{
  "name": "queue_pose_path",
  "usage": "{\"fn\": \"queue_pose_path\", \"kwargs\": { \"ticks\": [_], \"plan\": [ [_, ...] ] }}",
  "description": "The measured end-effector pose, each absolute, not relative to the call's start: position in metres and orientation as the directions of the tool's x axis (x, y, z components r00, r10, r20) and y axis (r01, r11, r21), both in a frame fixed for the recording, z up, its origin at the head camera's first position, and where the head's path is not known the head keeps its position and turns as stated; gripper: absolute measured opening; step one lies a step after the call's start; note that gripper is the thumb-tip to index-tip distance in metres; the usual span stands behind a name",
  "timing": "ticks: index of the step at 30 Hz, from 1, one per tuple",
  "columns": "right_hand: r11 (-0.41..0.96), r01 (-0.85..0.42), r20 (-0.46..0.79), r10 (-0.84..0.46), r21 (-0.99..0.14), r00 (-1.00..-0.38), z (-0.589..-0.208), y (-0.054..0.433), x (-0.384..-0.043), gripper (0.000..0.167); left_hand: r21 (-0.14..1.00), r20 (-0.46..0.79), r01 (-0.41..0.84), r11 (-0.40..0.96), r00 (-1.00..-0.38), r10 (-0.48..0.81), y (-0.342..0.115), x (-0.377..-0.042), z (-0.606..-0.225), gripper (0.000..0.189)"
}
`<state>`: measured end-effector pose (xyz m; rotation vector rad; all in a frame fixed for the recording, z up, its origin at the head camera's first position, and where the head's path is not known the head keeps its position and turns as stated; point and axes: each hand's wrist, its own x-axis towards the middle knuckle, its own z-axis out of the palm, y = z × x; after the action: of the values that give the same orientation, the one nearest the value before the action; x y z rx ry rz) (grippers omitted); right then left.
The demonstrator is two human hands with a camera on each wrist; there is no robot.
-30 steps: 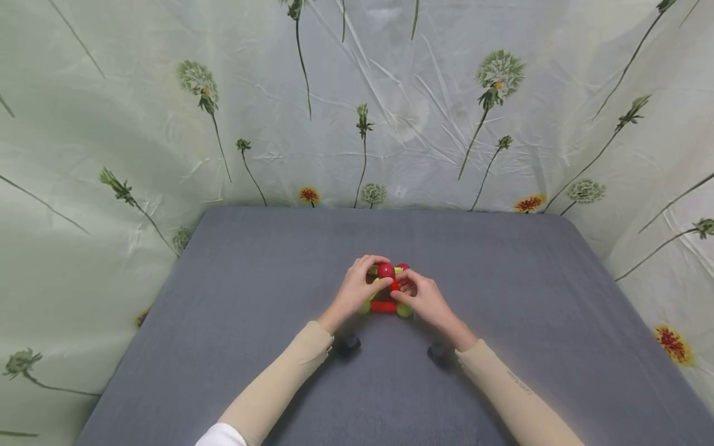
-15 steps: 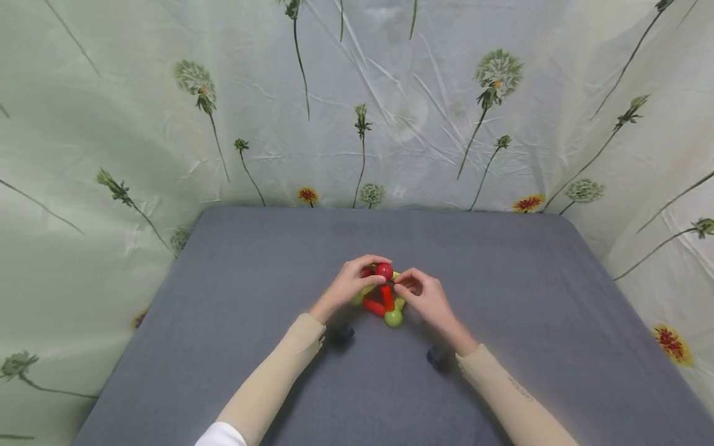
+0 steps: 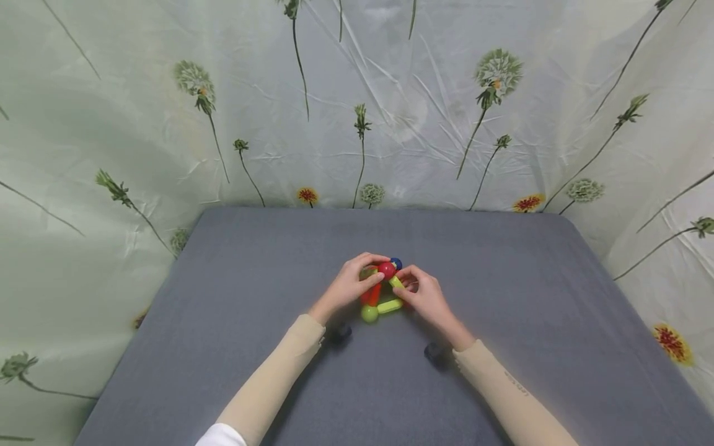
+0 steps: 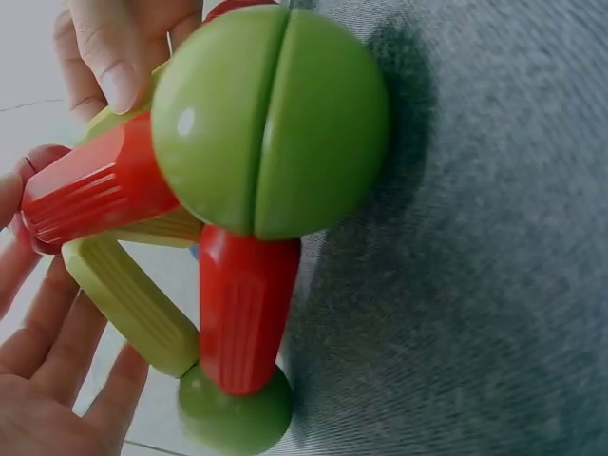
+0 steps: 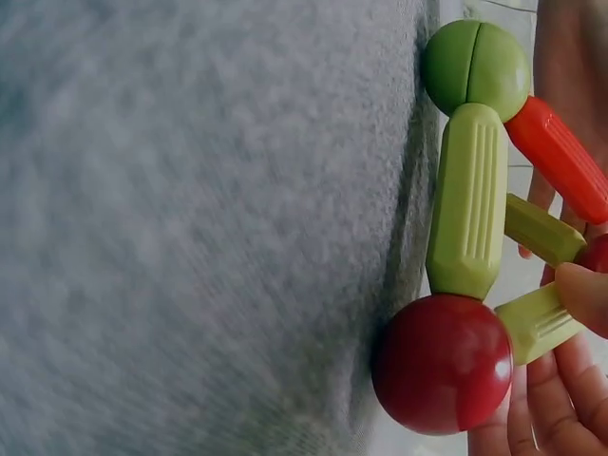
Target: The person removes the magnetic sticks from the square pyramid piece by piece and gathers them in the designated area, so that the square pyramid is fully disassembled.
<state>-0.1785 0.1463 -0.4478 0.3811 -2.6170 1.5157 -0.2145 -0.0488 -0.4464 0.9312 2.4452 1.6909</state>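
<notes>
Nearest in the head view, two beige sleeves [image 3: 279,378] reached in from the near edge of the grey counter [image 3: 223,322], with bare cloth on both sides of them. A line of small writing ran along the right sleeve, too small to read. Further in, near the middle of the counter, the left hand [image 3: 350,286] and the right hand [image 3: 425,296] met around a toy frame of rods and balls [image 3: 382,291]. The left grip was curled over the frame's top, thumb and fingers on the red ball [image 3: 386,270]. The right grip was pinched on a green rod [image 3: 396,282] just right of that ball. The frame's low corner, a green ball [image 3: 369,313], rested on the cloth at the near side; a small blue ball [image 3: 396,263] showed at the far side. Wide grey surface lay open left, right and beyond the toy, up to the far edge, where a flowered curtain [image 3: 424,124] hung close on three sides. The toy bore no readable marks.
</notes>
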Motion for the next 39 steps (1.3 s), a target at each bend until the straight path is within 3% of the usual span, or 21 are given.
{"fn": "queue_pose_path", "kwargs": {
  "ticks": [14,20,26,29,34,39],
  "plan": [
    [0.469,-0.238,0.187,-0.153,-0.85,-0.97,-0.448,0.137,-0.171,0.021,0.84,0.308,0.445,0.309,-0.862,0.403,-0.044,-0.217,-0.438,0.033],
    [0.394,-0.205,0.182,-0.096,-0.896,-0.979,-0.447,0.144,-0.174,0.015,0.883,0.246,0.416,0.218,-0.804,0.541,-0.048,-0.221,-0.438,0.035],
    [0.494,-0.273,0.242,-0.128,-0.825,-0.962,-0.449,0.153,-0.183,0.024,0.929,0.221,0.356,0.103,-0.755,0.617,-0.048,-0.221,-0.438,0.035],
    [0.521,-0.278,0.214,-0.181,-0.807,-0.96,-0.449,0.154,-0.182,0.025,0.901,0.275,0.416,0.119,-0.763,0.585,-0.048,-0.221,-0.438,0.032],
    [0.501,-0.28,0.229,-0.163,-0.819,-0.96,-0.449,0.149,-0.179,0.023,0.755,0.394,0.596,0.272,-0.745,0.538,-0.047,-0.218,-0.438,0.034],
    [0.483,-0.271,0.247,-0.115,-0.832,-0.962,-0.448,0.141,-0.173,0.022,0.712,0.421,0.625,0.319,-0.744,0.519,-0.047,-0.213,-0.437,0.038]
  ]
}}
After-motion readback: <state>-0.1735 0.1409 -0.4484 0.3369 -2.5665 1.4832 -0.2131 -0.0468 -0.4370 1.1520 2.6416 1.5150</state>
